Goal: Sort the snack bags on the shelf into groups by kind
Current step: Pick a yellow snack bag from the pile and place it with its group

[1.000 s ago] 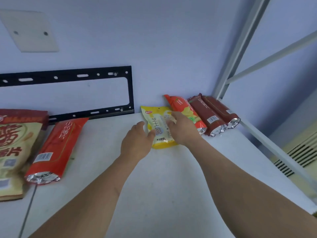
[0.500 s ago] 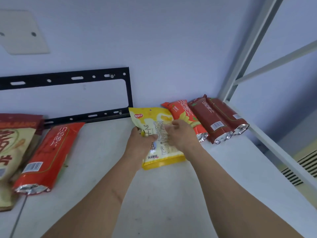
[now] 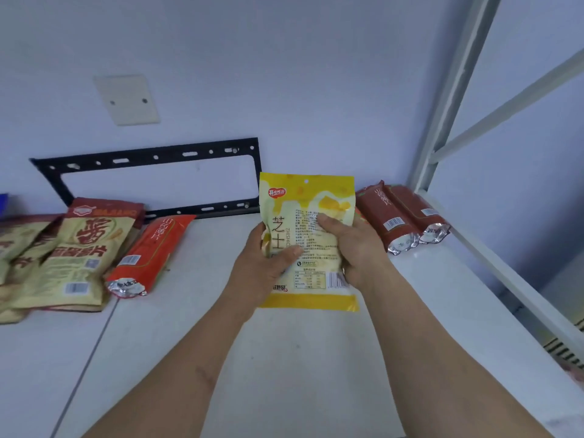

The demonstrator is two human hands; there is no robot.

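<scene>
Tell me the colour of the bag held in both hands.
Yellow with a pale cream middle, on the snack bag, seen in the head view.

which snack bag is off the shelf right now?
The yellow bag, gripped upright by the left hand and right hand. The red, dark red and tan bags all lie on the shelf.

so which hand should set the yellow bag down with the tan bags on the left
Left, probably. The left hand already grips the yellow bag and is nearer the tan bags; the right hand would cross over.
</scene>
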